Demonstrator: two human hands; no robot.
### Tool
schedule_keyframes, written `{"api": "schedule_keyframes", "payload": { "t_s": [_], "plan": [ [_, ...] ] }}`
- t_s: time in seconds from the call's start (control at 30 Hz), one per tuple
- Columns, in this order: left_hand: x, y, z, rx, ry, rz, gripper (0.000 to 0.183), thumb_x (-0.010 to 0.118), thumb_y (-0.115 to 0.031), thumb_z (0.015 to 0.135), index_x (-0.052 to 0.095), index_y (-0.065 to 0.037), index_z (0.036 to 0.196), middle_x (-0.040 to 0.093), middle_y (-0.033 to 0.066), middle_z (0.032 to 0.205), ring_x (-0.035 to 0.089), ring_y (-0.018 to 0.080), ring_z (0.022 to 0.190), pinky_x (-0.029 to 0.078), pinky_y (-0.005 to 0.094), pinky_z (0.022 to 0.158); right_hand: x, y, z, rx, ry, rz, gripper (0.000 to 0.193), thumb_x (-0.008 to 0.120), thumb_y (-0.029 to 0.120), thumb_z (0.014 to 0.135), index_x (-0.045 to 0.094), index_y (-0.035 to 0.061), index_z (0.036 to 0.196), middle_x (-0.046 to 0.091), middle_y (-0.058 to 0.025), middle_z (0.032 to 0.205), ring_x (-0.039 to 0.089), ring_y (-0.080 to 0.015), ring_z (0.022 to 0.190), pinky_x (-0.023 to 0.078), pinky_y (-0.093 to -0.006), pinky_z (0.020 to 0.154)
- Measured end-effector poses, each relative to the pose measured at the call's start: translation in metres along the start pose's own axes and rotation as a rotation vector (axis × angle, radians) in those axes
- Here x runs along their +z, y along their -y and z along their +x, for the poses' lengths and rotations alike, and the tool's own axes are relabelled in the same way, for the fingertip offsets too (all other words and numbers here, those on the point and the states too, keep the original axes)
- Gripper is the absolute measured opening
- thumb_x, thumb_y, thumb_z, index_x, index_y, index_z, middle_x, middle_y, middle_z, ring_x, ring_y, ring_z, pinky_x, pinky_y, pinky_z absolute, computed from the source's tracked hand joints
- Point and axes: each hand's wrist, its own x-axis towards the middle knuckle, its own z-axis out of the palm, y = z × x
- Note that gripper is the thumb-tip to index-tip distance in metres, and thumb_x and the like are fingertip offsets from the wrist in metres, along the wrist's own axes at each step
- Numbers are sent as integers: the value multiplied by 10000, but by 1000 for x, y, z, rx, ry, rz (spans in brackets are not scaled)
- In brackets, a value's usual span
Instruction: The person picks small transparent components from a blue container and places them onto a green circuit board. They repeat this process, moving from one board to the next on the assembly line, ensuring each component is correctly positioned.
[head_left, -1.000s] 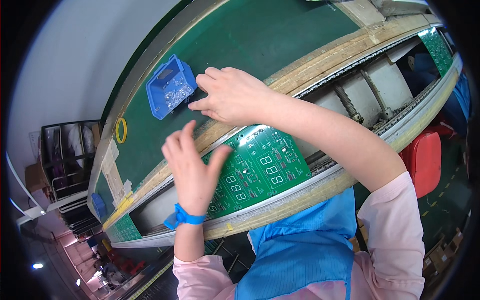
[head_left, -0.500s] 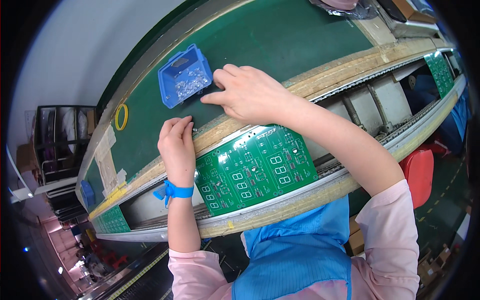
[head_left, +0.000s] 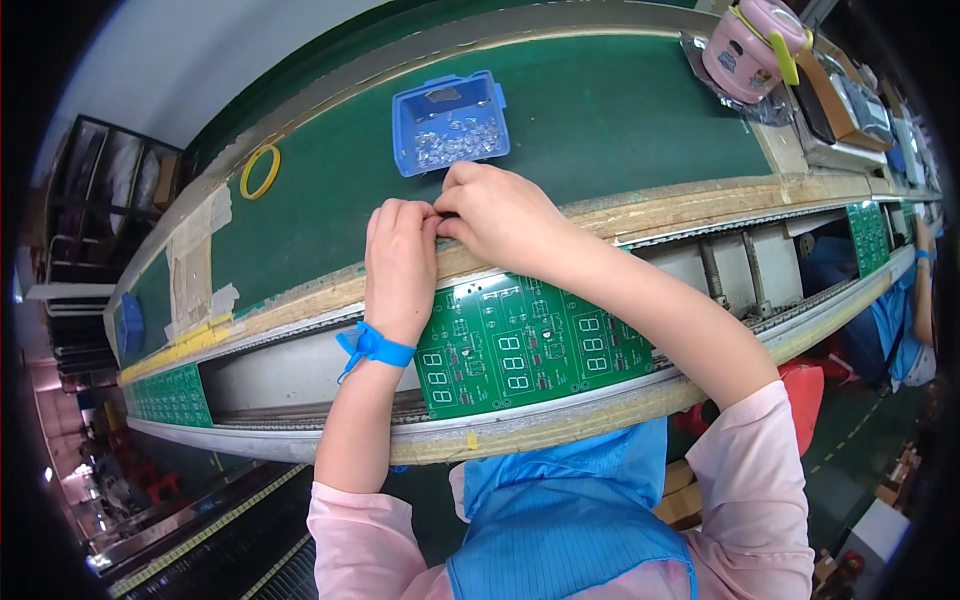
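Note:
My left hand (head_left: 400,262) and my right hand (head_left: 505,218) meet above the wooden edge of the bench, fingertips bent and pinched together. Whatever lies between them is hidden. Just beyond is a blue plastic bin (head_left: 402,130) holding many small clear parts (head_left: 455,143). Below my hands, a green circuit board (head_left: 475,385) with white digit outlines and small mounted components rests across the conveyor rails. My right forearm covers part of its upper right side. A blue strap (head_left: 385,347) is around my left wrist.
A yellow ring (head_left: 262,172) lies left on the green bench top (head_left: 610,110). Another green board (head_left: 172,395) sits at the conveyor's left, and one more (head_left: 868,240) at its right. A pink container (head_left: 745,60) stands back right, beside boxes. A person's arm (head_left: 922,285) shows far right.
My right hand has left the bin's edge and come to my left hand, so their fingertips now meet. The view has shifted, bringing the pink container fully into sight.

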Motion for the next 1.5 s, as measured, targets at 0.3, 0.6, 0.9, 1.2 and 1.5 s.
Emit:
{"api": "schedule_keyframes", "payload": {
  "t_s": [0.3,0.6,0.9,1.2,1.5],
  "plan": [
    [-5,-1,-1,11,-39,-38,54,612,-18,892,583,6,931,607,166,884,587,354,867,465,433,777,-5,-4,-10,-41,-147,105,128,672,131,872,669,4,886,667,-174,883,660,-356,857,520,-435,749],
    [-7,-21,-7,90,-52,-181,85,687,-26,844,666,14,916,666,133,878,629,304,820,502,385,727,-72,-17,-91,255,19,373,78,633,-24,902,681,-50,958,672,-51,910,623,-88,823,516,-232,699],
    [1,-25,-13,100,-36,-287,169,692,16,822,717,11,989,689,131,900,650,290,829,524,369,725,-69,-20,-98,137,73,248,126,653,-58,825,718,-15,925,702,-106,948,680,-246,831,533,-326,732],
    [-1,-25,-15,102,-1,-291,205,663,53,803,714,0,994,668,121,924,644,289,872,527,372,759,-69,-18,-101,109,74,226,139,669,-63,807,714,-1,923,694,-92,931,677,-207,832,521,-299,718],
    [-1,-25,-15,107,9,-298,191,653,59,797,708,8,973,659,113,927,636,285,892,523,374,777,-70,-10,-100,179,117,120,244,654,-45,800,652,-8,1042,666,-106,891,647,-223,797,518,-317,698]
  ]
}}
